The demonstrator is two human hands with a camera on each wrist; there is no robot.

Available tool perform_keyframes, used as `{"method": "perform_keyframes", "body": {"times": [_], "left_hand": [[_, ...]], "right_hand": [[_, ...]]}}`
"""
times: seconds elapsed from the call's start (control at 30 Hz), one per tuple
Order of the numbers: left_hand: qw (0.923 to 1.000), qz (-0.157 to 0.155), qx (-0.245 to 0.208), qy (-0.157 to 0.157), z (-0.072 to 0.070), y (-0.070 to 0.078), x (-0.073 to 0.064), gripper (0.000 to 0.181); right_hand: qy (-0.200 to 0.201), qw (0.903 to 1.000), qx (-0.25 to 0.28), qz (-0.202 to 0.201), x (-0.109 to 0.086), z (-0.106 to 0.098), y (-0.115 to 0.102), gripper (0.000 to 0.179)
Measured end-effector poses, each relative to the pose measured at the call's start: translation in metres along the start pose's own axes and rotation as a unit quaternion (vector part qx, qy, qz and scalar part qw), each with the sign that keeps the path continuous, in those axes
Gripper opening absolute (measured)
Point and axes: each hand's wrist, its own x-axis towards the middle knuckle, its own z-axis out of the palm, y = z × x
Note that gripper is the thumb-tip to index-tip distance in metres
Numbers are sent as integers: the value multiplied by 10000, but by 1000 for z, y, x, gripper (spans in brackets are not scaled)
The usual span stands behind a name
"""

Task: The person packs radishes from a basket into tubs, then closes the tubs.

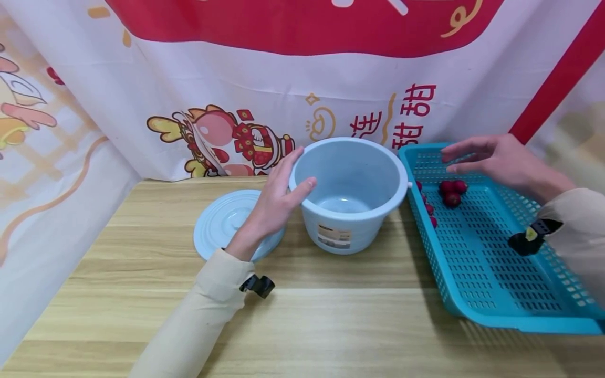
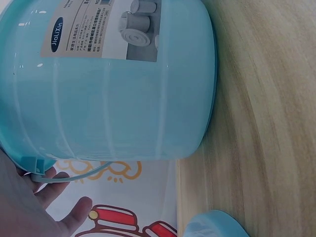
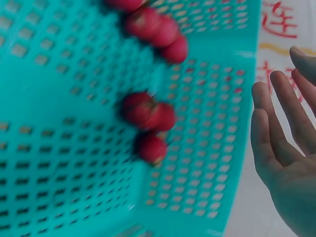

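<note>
A light blue bucket (image 1: pixel 350 231) stands upright with its mouth up; a label shows on its side. My left hand (image 1: pixel 274 202) rests at the left of its rim, fingers extended along the outside and thumb reaching over the edge. In the left wrist view, those fingers (image 2: pixel 79 212) spread beside the bucket's thin handle (image 2: pixel 79 177). My right hand (image 1: pixel 510 163) hovers over the far end of a teal perforated basket (image 1: pixel 454 294), fingers loosely extended and holding nothing. Small red radish-like vegetables (image 1: pixel 452 198) lie in the basket's far left part, grouped in the right wrist view (image 3: pixel 148 116).
A round light blue lid (image 1: pixel 212 223) lies on the wooden table (image 1: pixel 331 325) left of the bucket, partly hidden by my left arm. Behind the table hangs a printed white and red cloth (image 1: pixel 264 73). The basket stands close to the bucket's right side.
</note>
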Motion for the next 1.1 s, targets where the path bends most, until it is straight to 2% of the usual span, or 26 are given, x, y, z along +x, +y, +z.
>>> {"method": "perform_keyframes", "body": {"times": [0.1, 0.3, 0.57, 0.8, 1.1], "left_hand": [[10000, 1, 0, -1, 0, 0, 0, 79], [10000, -34, 1, 8, 0, 0, -1, 79], [10000, 37, 80, 32, 0, 0, 0, 79], [9999, 32, 115, 37, 0, 0, 0, 79], [9999, 55, 85, 19, 0, -1, 0, 79]], "right_hand": [[-245, 9996, -39, 131, 1, 0, 16, 72], [-477, 9986, -39, 236, 7, 4, 40, 70], [-575, 9981, -108, 212, 10, 11, 60, 67], [-646, 9975, 51, 288, 13, 20, 70, 61], [-798, 9957, -170, 434, 16, 23, 74, 56]]}}
